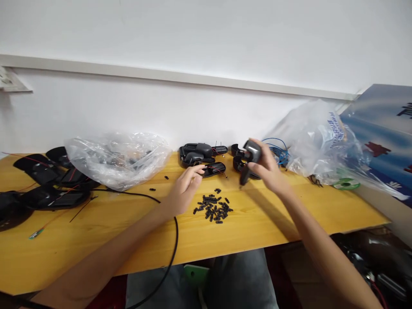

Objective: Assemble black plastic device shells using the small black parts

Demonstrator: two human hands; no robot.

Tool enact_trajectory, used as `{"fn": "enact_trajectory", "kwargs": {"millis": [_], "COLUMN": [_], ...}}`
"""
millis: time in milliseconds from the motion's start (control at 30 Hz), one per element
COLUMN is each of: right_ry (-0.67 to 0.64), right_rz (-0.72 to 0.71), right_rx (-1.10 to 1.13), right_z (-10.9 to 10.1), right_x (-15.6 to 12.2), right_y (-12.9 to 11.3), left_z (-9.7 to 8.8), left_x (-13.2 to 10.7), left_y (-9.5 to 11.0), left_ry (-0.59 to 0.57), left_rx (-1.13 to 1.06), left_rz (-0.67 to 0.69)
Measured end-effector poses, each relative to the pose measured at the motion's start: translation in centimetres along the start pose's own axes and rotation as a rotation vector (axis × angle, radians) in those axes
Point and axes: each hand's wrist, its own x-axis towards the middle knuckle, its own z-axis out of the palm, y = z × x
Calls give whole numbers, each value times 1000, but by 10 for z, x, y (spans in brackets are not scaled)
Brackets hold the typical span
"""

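Note:
My right hand (268, 171) grips a dark grey and black device (252, 150), rounded and shiny on top, its narrow end pointing down above the table; motion blur hides its exact kind. Just left of it, my left hand (185, 191) reaches forward with fingers stretched out. Its fingertips are at the near end of a black plastic housing (215, 168) with thin wires; whether they touch it I cannot tell. Behind lie more dark housings (196, 155). Curved black pieces (237, 163) sit partly hidden behind the device. Between my hands is a pile of small black parts (214, 209).
A clear plastic bag (119, 159) and wired black housings (48, 193) cover the left side. A black cable (176, 240) crosses the wooden table (154, 244) near my left arm. At right are blue wire (279, 152), a large plastic bag (315, 141) and a green spool (346, 184).

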Motion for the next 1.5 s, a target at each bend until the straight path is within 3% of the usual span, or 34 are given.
{"fn": "enact_trajectory", "kwargs": {"millis": [100, 167, 300, 400, 500, 567, 700, 867, 1033, 1167, 1233, 1333, 1500], "right_ry": [-51, -125, -306, -358, -282, -304, -418, -378, -169, 116, 188, 185, 101], "right_rz": [185, 278, 423, 422, 271, 197, 265, 344, 130, -71, -155, -309, -440], "right_rx": [-376, -591, -856, -938, -878, -836, -802, -751, -694, -563, -477, -347, -248], "right_z": [-59, -83, -92, -79, -58, -44, -23, -16, -11, 5, 20, 57, 121], "right_x": [-13, -25, -45, -46, -32, -18, 2, 2, -5, -2, 7, 24, 39], "right_y": [21, 35, 57, 61, 52, 44, 36, 45, 39, 3, -21, -52, -73], "left_z": [-6, -7, -8, -7, -7, -7, -8, -7, -6, -5, -2, 4, 8], "left_x": [4, 5, 0, -3, -3, -2, -3, -7, -9, -10, -10, -7, 0], "left_y": [-7, -7, -1, 3, 6, 10, 14, 12, 11, 8, 7, 7, 2], "left_ry": [42, 35, -59, -104, -107, -103, -94, -118, -102, -44, -10, 47, 277], "left_rx": [61, 94, 172, 216, 259, 266, 263, 273, 220, 71, -67, -334, -531], "left_rz": [66, 131, 230, 251, 264, 271, 268, 273, 194, 110, 100, 80, -96]}}
